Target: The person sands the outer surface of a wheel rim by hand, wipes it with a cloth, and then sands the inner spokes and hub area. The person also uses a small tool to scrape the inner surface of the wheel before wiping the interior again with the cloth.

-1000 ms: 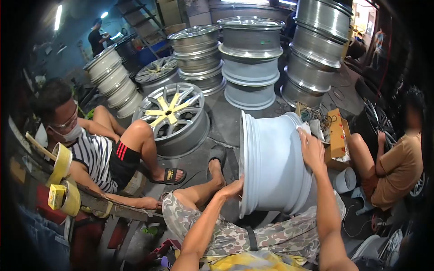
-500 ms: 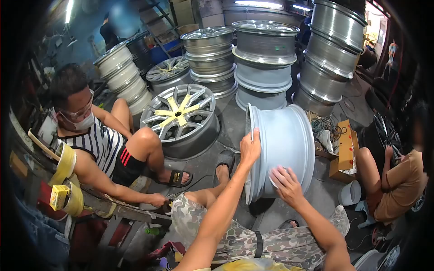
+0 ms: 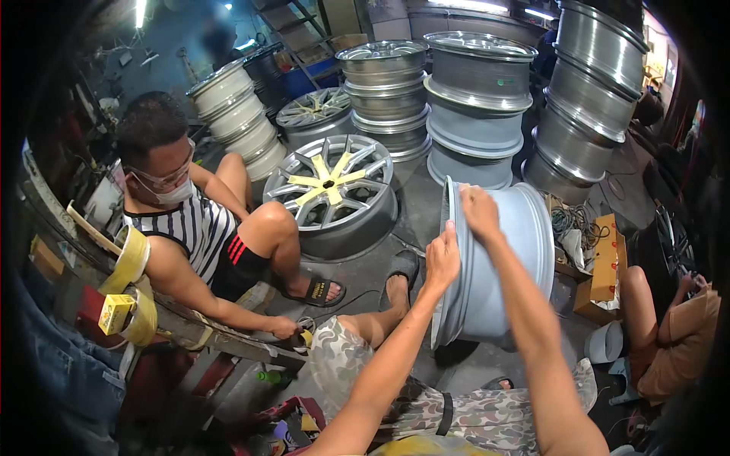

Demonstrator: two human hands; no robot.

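A pale grey-primed wheel rim stands on its edge on the floor in front of me, its open side turned left. My left hand is closed on the near lip of this rim, thumb pointing up. Higher on the same lip rests my right hand, its fingers curled down against the edge. Whatever may lie under those fingers is hidden from view.
Left of me sits a person in a striped top, one hand near a rail. A spoked wheel with yellow tape lies behind. Stacked rims rise at the back. To the right are a cardboard box and another seated person.
My right hand has moved up and left from the barrel of the rim to its upper lip, its fingers now curled. My left hand still holds the lip. The view has shifted left.
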